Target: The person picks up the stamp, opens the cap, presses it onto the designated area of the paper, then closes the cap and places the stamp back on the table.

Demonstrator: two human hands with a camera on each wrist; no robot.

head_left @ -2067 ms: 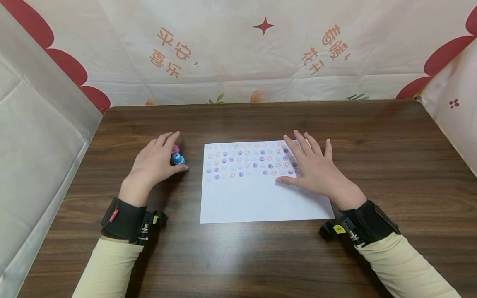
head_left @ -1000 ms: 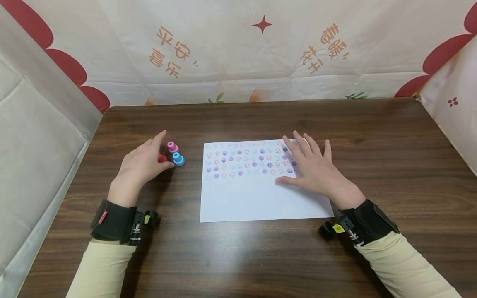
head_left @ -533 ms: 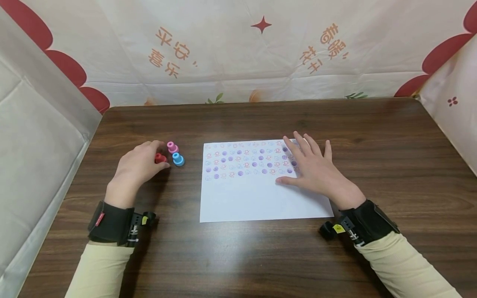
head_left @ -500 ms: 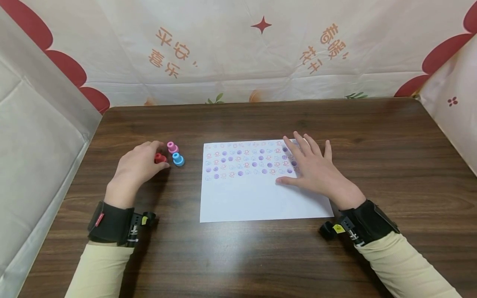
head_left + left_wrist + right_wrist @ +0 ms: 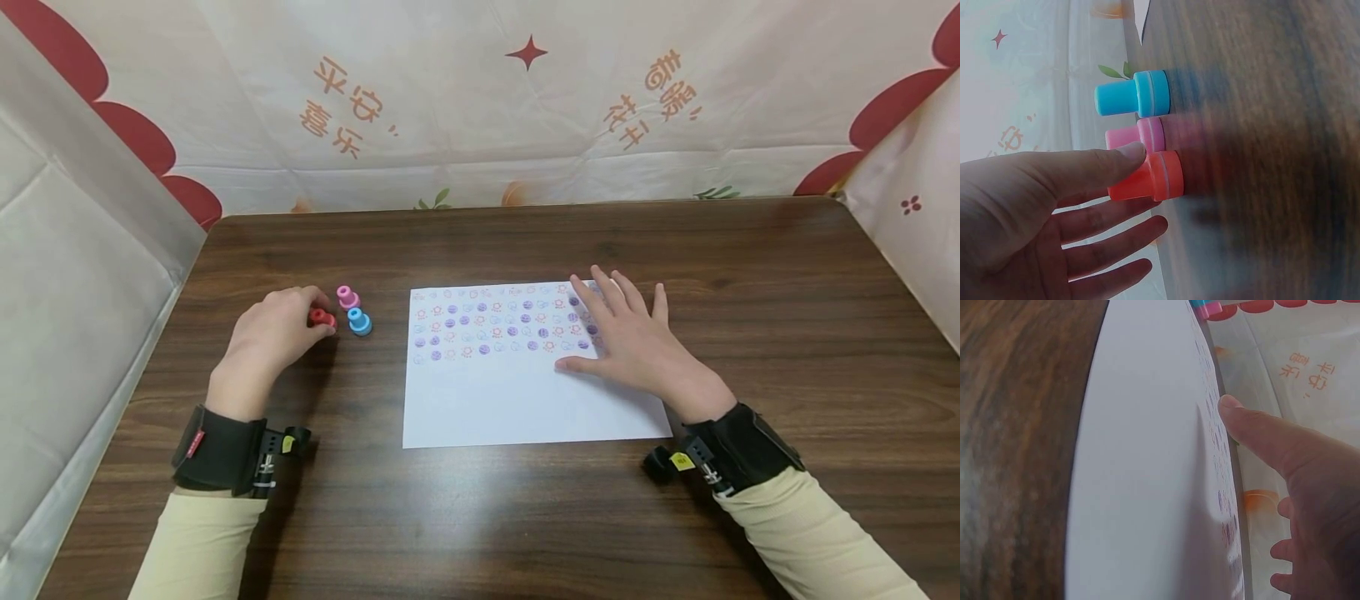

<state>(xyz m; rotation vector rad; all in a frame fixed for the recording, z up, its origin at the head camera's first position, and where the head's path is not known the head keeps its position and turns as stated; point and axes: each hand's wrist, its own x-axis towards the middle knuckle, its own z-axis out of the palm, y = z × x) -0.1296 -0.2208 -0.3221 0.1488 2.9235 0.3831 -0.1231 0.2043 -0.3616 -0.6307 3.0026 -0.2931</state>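
Observation:
On the left of the table, my left hand (image 5: 273,329) holds a red stamp (image 5: 322,318) between thumb and fingers. In the left wrist view the thumb lies along this red stamp (image 5: 1163,177), and the other fingers extend behind it. Just to its right in the head view stand a pink stamp (image 5: 347,297) and a blue stamp (image 5: 358,322), both upright. A white sheet of paper (image 5: 510,408) bears rows of small purple, red and blue stamped prints. My right hand (image 5: 630,342) rests on the paper's right part with fingers spread, covering some prints.
Everything lies on a dark wood-grain table (image 5: 480,517). Behind its far edge hangs a pale printed cloth (image 5: 450,100), and another pale cloth (image 5: 75,275) borders the left side.
My left hand has shifted left with the red stamp, away from the pink and blue stamps, which now show fully. My right hand and the paper stay in place.

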